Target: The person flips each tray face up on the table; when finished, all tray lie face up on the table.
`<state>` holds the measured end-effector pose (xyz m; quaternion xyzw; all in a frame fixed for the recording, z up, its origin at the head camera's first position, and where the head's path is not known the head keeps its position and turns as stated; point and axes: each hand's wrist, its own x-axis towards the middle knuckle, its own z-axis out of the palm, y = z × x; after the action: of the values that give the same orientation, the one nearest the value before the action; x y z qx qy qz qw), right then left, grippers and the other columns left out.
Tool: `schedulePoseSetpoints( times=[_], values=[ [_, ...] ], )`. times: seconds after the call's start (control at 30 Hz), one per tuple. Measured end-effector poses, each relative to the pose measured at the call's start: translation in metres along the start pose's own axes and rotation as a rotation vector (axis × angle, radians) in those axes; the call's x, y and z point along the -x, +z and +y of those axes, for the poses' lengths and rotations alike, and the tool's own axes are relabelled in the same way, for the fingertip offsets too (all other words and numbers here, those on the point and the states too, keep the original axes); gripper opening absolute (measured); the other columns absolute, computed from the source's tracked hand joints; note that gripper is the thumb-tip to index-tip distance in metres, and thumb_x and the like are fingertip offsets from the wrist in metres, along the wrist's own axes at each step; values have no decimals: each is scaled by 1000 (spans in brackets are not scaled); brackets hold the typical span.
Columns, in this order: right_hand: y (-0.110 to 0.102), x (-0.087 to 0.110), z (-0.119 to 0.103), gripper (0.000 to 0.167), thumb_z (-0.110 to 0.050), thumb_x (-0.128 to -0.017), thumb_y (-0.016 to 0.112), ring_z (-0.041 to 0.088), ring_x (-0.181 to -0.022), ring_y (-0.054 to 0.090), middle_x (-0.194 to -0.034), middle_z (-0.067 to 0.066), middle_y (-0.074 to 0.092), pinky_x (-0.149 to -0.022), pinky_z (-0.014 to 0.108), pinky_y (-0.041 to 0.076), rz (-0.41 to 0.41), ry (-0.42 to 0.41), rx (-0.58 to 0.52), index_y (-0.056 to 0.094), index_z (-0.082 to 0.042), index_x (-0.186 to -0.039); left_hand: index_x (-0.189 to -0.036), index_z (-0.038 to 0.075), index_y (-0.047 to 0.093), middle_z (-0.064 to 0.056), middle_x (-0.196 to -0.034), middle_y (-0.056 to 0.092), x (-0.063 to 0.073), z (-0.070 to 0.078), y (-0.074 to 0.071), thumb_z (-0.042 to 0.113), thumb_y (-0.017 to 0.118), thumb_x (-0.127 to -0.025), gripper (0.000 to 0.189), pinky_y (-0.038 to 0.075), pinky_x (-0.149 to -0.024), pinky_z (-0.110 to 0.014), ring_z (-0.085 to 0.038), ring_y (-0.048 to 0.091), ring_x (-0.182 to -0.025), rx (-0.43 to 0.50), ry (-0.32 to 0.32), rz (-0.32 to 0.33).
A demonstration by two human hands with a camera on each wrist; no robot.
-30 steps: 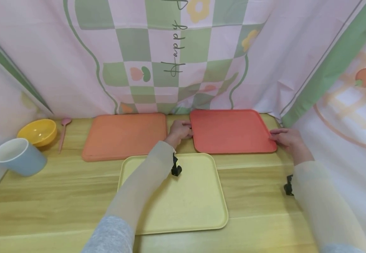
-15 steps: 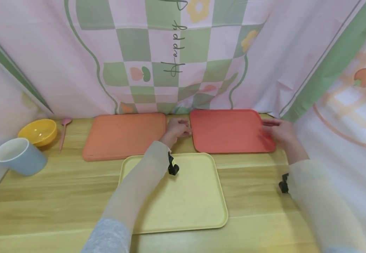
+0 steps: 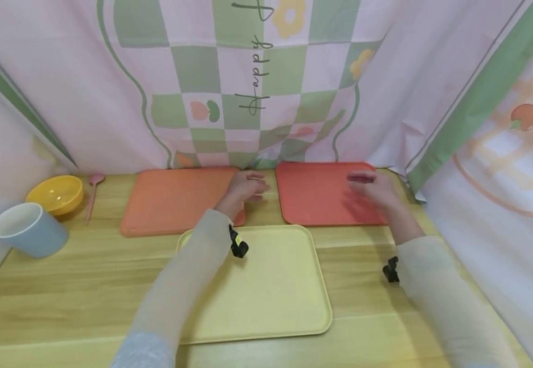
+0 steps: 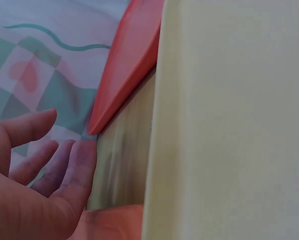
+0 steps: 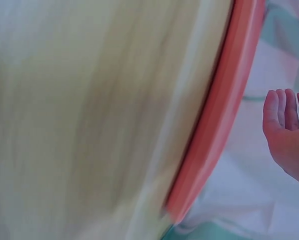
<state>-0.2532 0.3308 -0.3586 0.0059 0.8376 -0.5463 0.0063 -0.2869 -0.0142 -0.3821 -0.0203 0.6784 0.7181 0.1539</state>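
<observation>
In the head view a red tray [image 3: 317, 197] lies at the back right of the wooden table, an orange tray [image 3: 174, 199] at the back left, and a pale yellow tray [image 3: 271, 286] in front of the gap between them. My left hand [image 3: 243, 190] hovers by the right edge of the orange tray, fingers loosely bent and holding nothing. Above the right part of the red tray is my right hand [image 3: 376, 190], apart from it and likewise holding nothing. Both wrist views show relaxed fingers, the left hand [image 4: 49, 175] near a red tray corner, the right hand [image 5: 289, 130] beyond the tray's edge.
At the far left stand a yellow bowl [image 3: 56, 194] and a tilted-looking blue cup [image 3: 36, 232], with a pink spoon [image 3: 92, 197] beside the bowl. A patterned curtain [image 3: 238, 76] hangs right behind the trays. Another white curtain panel [image 3: 519, 168] borders the table's right side.
Both hands have come away from the red tray's side edges. The left hand moved left toward the orange tray; the right hand moved left over the red tray. The trays stay in place.
</observation>
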Motion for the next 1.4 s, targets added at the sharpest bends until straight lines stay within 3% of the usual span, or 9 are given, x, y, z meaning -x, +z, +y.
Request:
schedulePoseSetpoints(
  times=[0.23,0.37,0.53,0.73,0.97,1.13,1.4],
  values=[
    [26,2,-20,48,-9,-102,61,3,-101,60,-132,13,58,-96,27,54,-82,-4,-17,48,10,-144,-140,0,57,-19,-127,65,16,9,-20,3,71,-92,50,54,-99,-49,-41,60,-121,-7,-15,18],
    [35,4,-31,49,-12,-103,60,14,-113,59,-145,26,47,-100,29,52,-111,16,-25,47,6,-146,-136,2,61,-14,-112,68,22,13,-29,4,73,-91,47,53,-99,-51,-43,60,-119,-3,-24,41],
    [48,6,-43,49,-15,-103,60,28,-127,53,-148,25,45,-107,39,48,-138,28,-44,47,4,-146,-133,2,62,-14,-114,66,28,15,-42,2,72,-91,43,54,-98,-51,-43,58,-119,31,-23,59],
    [66,5,-47,45,-13,-102,61,28,-125,53,-146,26,47,-108,44,47,-177,9,-73,49,5,-142,-139,-1,57,-10,-111,63,36,16,-55,0,67,-93,47,52,-101,-52,-43,57,-120,55,-20,64],
    [77,7,-50,46,-13,-102,62,40,-130,47,-146,26,47,-109,53,44,-214,11,-92,49,5,-142,-139,3,58,-8,-109,63,47,19,-72,4,70,-93,47,54,-98,-49,-35,62,-106,38,-25,85],
    [85,8,-55,48,-13,-102,63,43,-131,46,-145,25,47,-110,54,42,-238,31,-110,47,5,-143,-143,3,55,-9,-120,63,55,19,-84,6,68,-95,49,54,-98,-48,-28,65,-94,17,-33,85],
    [104,4,-60,49,-14,-101,65,43,-129,49,-141,25,50,-108,55,44,-274,46,-115,47,4,-143,-145,6,54,-11,-134,58,68,16,-108,12,68,-97,50,51,-101,-50,-40,59,-118,-18,-18,87]
  ],
)
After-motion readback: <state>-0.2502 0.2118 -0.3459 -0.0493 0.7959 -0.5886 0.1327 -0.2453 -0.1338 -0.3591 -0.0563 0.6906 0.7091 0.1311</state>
